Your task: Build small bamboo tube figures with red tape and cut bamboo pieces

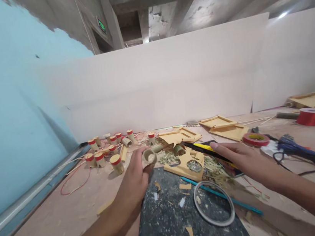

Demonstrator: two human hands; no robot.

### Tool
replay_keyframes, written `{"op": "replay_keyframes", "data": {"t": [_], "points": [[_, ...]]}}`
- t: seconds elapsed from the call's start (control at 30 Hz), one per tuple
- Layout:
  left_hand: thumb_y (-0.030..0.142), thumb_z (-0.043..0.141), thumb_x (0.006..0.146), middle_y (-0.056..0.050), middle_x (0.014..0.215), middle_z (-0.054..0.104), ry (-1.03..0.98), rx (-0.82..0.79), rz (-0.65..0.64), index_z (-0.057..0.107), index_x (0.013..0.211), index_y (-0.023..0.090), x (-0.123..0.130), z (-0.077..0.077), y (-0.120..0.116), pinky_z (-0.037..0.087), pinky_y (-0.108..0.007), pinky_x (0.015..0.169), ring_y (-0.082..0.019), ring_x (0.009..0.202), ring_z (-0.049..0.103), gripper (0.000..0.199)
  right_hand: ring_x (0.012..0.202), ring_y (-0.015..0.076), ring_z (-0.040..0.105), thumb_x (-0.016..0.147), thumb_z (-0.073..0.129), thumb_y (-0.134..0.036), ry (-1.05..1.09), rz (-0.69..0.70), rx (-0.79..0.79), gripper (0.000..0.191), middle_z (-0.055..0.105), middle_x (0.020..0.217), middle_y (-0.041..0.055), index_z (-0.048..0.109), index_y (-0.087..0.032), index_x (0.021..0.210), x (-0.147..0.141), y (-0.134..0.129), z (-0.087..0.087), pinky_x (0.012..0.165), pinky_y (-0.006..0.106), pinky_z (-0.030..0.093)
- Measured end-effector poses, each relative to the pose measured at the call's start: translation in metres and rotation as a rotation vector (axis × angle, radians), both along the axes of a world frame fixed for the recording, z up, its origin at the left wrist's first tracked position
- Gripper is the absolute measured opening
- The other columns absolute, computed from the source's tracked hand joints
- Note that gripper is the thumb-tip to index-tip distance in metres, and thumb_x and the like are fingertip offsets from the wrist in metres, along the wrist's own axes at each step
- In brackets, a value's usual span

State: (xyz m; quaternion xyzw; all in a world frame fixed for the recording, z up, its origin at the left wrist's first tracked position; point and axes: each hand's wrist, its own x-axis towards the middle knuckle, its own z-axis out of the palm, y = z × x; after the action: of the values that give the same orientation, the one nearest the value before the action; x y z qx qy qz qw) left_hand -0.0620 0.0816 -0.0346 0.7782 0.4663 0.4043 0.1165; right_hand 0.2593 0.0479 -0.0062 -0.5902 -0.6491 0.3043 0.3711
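My left hand is closed around a short bamboo tube, its open end turned up toward me. In my right hand is a black and yellow utility knife, pointing left toward the tube but apart from it. A thin cut board with rounded openings lies between the hands, among wood shavings. Below them is a dark, scuffed mat with scraps on it. A pale ring rests there across a long blue stick.
Several bamboo tubes with red-banded tops stand at the left. Shallow wooden panels lie at the back. To the right are a red tape roll, a red ribbon spool and a blue-handled tool with a black cord. A white wall rises behind.
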Motion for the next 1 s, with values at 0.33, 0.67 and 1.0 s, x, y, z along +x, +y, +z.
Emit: {"op": "replay_keyframes", "data": {"t": [0.33,0.67,1.0], "points": [[0.042,0.06,0.102,-0.017,0.132,0.074,-0.493,-0.478,-0.111,0.038,0.152,0.025,0.014,0.0,-0.007,0.059,-0.052,0.105,-0.032,0.122,0.074,0.057,0.067,0.0233,0.061,0.105,0.043,-0.064,0.43,0.104,-0.194,0.051,0.067,0.069,0.0005,0.068,-0.026,0.083,-0.015,-0.001,-0.028,0.066,0.034,0.046],[0.05,0.084,0.09,-0.012,0.128,0.075,-0.521,-0.685,-0.257,0.062,0.133,0.021,0.016,0.005,-0.018,0.057,-0.04,0.099,-0.031,0.117,0.072,0.057,0.067,0.02,0.044,0.097,0.064,-0.064,0.375,0.086,-0.119,0.045,0.049,0.069,-0.0033,0.057,-0.025,0.075,-0.019,-0.006,-0.031,0.064,0.032,0.038],[0.047,0.085,0.089,-0.01,0.121,0.071,-0.349,-0.862,-0.489,0.059,0.13,0.022,0.04,0.0,-0.052,0.056,-0.032,0.083,-0.027,0.105,0.07,0.054,0.075,0.0211,0.053,0.078,0.087,-0.053,0.263,0.253,-0.146,0.039,0.061,0.078,-0.0016,0.072,-0.02,0.092,-0.039,-0.026,-0.025,0.07,0.031,0.041]]}}
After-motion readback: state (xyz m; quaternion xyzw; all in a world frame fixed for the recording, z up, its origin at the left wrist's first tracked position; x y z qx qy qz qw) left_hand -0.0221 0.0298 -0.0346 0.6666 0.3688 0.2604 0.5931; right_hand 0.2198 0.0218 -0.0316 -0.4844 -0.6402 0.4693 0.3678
